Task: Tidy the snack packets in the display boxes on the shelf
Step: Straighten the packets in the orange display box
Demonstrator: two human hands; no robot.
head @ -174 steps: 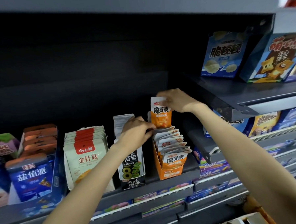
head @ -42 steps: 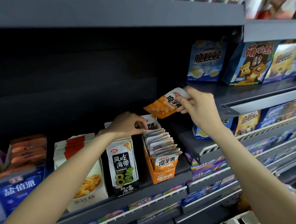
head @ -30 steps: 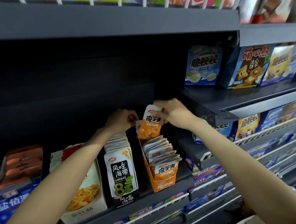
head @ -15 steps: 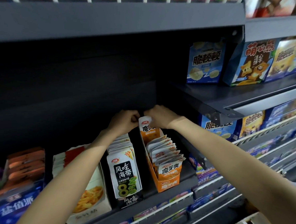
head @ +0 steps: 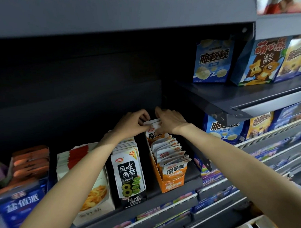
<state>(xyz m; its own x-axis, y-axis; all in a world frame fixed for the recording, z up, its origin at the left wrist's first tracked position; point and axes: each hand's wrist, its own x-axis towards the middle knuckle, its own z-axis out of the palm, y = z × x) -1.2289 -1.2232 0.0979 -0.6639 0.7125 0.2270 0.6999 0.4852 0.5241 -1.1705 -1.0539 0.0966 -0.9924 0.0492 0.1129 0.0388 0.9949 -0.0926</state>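
An orange display box (head: 170, 184) on the dark shelf holds a row of several orange-and-white snack packets (head: 171, 156). At the back of that row stands one upright orange packet (head: 155, 133). My left hand (head: 132, 124) pinches its white top edge from the left. My right hand (head: 171, 120) holds the same top edge from the right. The packet's lower half sits inside the box behind the others.
Left of the orange box stand a black seaweed-snack box (head: 129, 174), a white box (head: 94, 191) with a red band and blue boxes (head: 20, 204). A higher shelf (head: 232, 99) juts out at the right with blue biscuit boxes (head: 213, 61).
My right hand brought the orange packet down from above the box and stood it upright at the back of the row. Both hands now meet at its top edge.
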